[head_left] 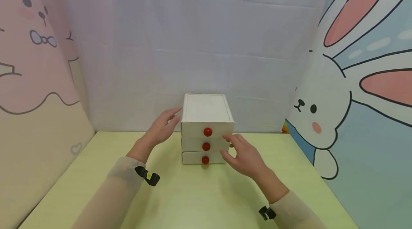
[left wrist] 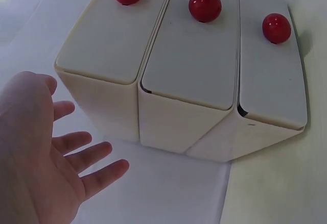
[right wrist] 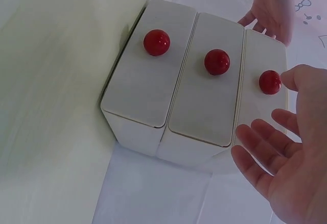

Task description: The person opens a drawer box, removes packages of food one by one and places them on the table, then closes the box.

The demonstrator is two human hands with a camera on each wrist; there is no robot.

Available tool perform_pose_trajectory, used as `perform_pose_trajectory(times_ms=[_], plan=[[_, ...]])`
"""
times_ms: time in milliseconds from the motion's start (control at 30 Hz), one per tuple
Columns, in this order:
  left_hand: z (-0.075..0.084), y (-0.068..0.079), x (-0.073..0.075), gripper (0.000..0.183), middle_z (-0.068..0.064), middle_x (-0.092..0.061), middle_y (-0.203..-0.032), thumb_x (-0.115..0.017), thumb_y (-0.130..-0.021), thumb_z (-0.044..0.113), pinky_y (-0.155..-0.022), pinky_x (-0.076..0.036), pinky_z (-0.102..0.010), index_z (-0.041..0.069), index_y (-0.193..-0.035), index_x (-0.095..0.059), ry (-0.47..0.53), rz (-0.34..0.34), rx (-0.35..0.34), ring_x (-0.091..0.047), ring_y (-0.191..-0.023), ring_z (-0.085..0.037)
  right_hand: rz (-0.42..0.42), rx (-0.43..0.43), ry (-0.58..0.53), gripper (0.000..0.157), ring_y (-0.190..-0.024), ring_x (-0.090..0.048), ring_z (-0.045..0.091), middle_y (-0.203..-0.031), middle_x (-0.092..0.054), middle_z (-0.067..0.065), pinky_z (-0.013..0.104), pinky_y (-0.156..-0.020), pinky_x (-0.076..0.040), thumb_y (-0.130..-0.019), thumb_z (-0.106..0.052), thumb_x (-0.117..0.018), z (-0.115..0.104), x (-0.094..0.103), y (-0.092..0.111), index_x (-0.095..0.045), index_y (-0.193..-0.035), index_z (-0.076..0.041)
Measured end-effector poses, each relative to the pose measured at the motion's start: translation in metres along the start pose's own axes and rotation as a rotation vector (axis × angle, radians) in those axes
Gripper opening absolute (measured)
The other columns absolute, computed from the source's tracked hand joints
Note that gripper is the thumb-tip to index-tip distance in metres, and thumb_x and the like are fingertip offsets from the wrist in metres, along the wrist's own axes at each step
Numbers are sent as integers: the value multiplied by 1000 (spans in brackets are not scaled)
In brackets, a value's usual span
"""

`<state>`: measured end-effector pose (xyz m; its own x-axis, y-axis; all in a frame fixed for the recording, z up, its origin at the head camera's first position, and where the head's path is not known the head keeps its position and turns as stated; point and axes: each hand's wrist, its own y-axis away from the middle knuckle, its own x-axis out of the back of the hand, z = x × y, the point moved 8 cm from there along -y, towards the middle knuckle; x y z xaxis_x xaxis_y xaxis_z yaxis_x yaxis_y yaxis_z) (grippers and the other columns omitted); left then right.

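Note:
A white three-drawer box (head_left: 208,109) stands on the table, each drawer front bearing a round red knob (head_left: 207,132). All three drawers look closed. To the box's left is my left hand (head_left: 162,127), fingers extended toward its side; in the left wrist view a gap shows between the fingertips and the drawer box (left wrist: 186,55). My right hand (head_left: 244,155) hovers before the box's right front edge, fingers spread and slightly bent. The right wrist view has this hand (right wrist: 294,152) near the top drawer's knob (right wrist: 270,82); whether the thumb touches it I cannot tell. Neither hand holds anything.
The pale yellow-green table (head_left: 180,200) extends in front of the box. Behind it hangs a white cloth (head_left: 199,43). Cartoon-printed panels flank the table, a pink one (head_left: 42,64) on the left and a blue rabbit one (head_left: 363,114) on the right.

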<state>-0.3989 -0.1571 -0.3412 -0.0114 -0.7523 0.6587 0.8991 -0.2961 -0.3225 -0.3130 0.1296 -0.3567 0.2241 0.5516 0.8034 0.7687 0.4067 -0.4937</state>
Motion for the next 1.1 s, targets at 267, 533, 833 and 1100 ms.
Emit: perform_pose_trajectory(times_ms=[267,533,833,1100], plan=[[6,-23,-7,59,-19,-38,-175,-41,-119,42,-128,-35,-67,14,-170,-42,26,-26,-6,-44,-156,-46,29,36,-37,52,-105,-75,27,-129,-71,10,43,-78,-64,-102,-23,-76,-13,-8,-17,-60,-150,-12],[9,-42,-9,55,-12,-20,-185,-43,-117,41,-133,-22,-70,15,-165,-51,27,-63,-1,-18,-170,-41,38,75,-35,49,-100,-76,26,-128,-72,9,44,-81,-65,-103,-23,-75,-23,-16,-35,-60,-150,-15],[10,-54,-18,51,-2,-22,-185,-39,-118,33,-137,-5,-67,17,-163,-55,47,-147,-71,0,-174,-35,5,52,-46,44,-89,-76,22,-126,-74,7,37,-75,-64,-105,-20,-74,-26,-29,-48,-61,-146,-13],[3,-58,-26,53,-2,-21,-185,-34,-118,31,-136,-13,-68,19,-167,-50,120,-162,-56,-10,-173,-34,44,72,-42,38,-87,-76,22,-116,-77,8,41,-81,-66,-102,-17,-78,-27,-30,-58,-68,-139,-12]])
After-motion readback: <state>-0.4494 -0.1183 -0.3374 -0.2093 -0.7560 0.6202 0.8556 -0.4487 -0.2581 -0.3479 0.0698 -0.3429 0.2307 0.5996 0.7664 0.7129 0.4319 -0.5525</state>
